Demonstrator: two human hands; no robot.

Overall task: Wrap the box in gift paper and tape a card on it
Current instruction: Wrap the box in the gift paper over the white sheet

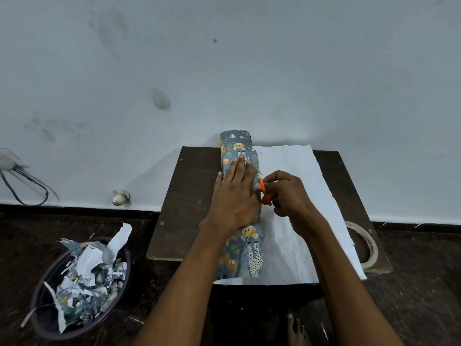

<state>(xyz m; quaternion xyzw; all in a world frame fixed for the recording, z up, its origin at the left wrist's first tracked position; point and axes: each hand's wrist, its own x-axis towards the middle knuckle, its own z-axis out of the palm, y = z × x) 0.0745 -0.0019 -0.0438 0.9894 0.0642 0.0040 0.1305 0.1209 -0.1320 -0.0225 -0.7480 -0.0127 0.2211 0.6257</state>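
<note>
A long box wrapped in blue animal-print gift paper (238,151) lies lengthwise across the small dark wooden table (189,196). My left hand (234,196) presses flat on top of it with straight fingers. My right hand (287,193) grips orange-handled scissors (264,193) at the box's right edge, blades pointing away along the paper. The rest of the sheet, white side up (299,196), spreads out to the right over the table. No card is in view.
A roll of clear tape (366,245) sits at the table's right front corner. A dark basin full of paper scraps (82,288) stands on the floor to the left. The white wall is close behind the table. A bare foot (296,330) is below.
</note>
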